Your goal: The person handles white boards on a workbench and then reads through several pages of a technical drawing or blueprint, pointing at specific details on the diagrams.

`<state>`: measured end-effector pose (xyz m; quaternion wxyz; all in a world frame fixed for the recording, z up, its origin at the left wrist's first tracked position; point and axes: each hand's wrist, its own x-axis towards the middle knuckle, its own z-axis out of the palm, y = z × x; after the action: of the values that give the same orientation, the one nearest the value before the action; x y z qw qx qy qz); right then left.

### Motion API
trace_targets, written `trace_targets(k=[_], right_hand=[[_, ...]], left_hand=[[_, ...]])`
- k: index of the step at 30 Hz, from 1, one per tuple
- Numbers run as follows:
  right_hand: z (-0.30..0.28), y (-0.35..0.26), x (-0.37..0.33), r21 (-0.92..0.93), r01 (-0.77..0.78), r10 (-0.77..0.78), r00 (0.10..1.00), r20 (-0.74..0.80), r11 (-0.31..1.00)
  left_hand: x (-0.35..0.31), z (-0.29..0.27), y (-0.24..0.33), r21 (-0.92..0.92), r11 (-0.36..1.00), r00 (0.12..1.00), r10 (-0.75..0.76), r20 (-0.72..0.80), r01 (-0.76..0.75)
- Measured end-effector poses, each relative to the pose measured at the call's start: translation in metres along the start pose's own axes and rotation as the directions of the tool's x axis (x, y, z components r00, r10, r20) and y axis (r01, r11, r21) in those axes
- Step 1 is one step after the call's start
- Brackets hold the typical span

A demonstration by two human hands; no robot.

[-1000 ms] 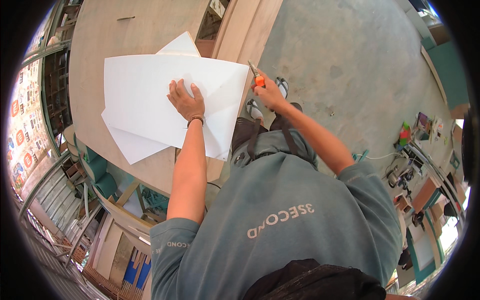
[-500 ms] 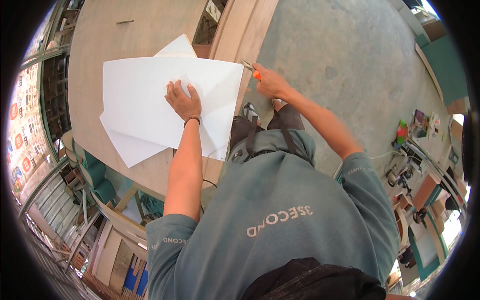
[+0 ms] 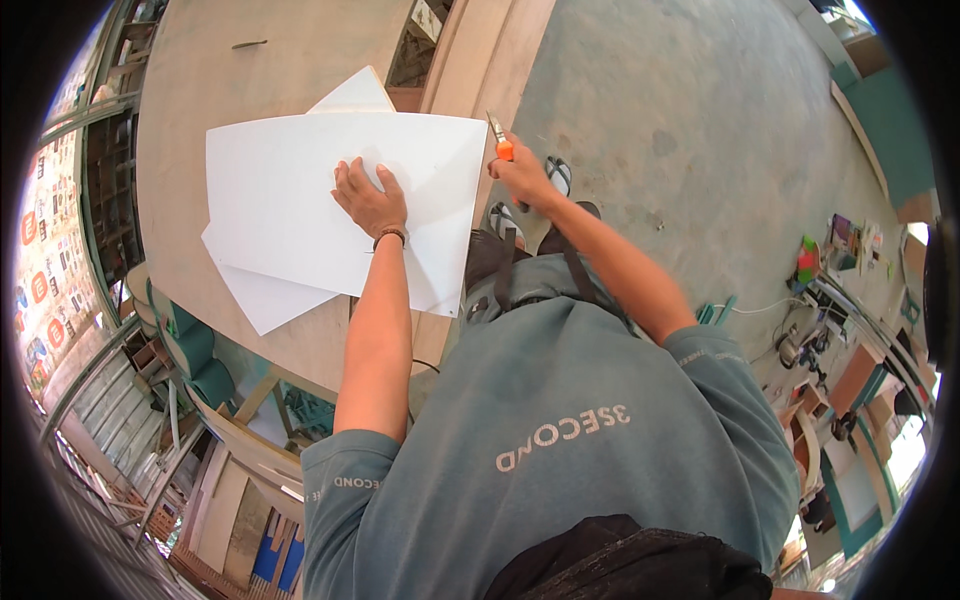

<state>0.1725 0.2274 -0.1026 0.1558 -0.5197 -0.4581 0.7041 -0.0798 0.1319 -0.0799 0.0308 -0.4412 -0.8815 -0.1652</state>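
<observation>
Lying on the table (image 3: 225, 85): white sheet (image 3: 275, 190), over a lower sheet (image 3: 265, 298). Left hand (image 3: 371, 205) laid on it, palm down, fingers spread, gripping nothing. Right hand (image 3: 525, 180) closed round orange tool (image 3: 503, 150), tip at white sheet's far right corner; can't tell if touching. Planks (image 3: 490, 60) along table's right side, floor (image 3: 660, 120) beyond. Small dark object (image 3: 250, 44) farther up table.

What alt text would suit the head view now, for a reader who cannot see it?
A person's left hand rests on a large white sheet lying on a wooden table, with more white material showing beneath it. The right hand holds an orange-and-metal hand tool near the sheet's upper right corner.
</observation>
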Motion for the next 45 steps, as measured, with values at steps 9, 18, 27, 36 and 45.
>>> trace_targets(k=[9,18,27,36,45], right_hand=[[0.033,-0.005,-0.003,0.017,-0.089,0.091,0.973,-0.214,0.996],[-0.013,-0.002,-0.009,0.738,-0.363,0.313,0.925,0.214,0.569],[-0.039,0.026,-0.026,-0.182,-0.100,0.064,0.979,-0.193,0.978],[0.017,-0.031,-0.041,0.110,-0.110,0.128,0.977,-0.173,0.988],[0.049,-0.037,-0.024,-0.041,-0.082,0.064,0.941,-0.331,0.996]], left_hand=[[0.004,0.000,0.003,0.005,1.000,1.000,0.005,0.027,-0.005],[0.017,0.015,0.062,-0.155,0.921,0.912,0.380,0.154,-0.357],[0.072,0.025,0.128,-0.275,0.871,0.616,0.485,0.621,-0.408],[0.056,0.049,0.123,-0.250,0.897,0.787,0.441,0.432,-0.365],[0.042,0.044,0.135,-0.173,0.869,0.836,0.494,0.238,-0.464]])
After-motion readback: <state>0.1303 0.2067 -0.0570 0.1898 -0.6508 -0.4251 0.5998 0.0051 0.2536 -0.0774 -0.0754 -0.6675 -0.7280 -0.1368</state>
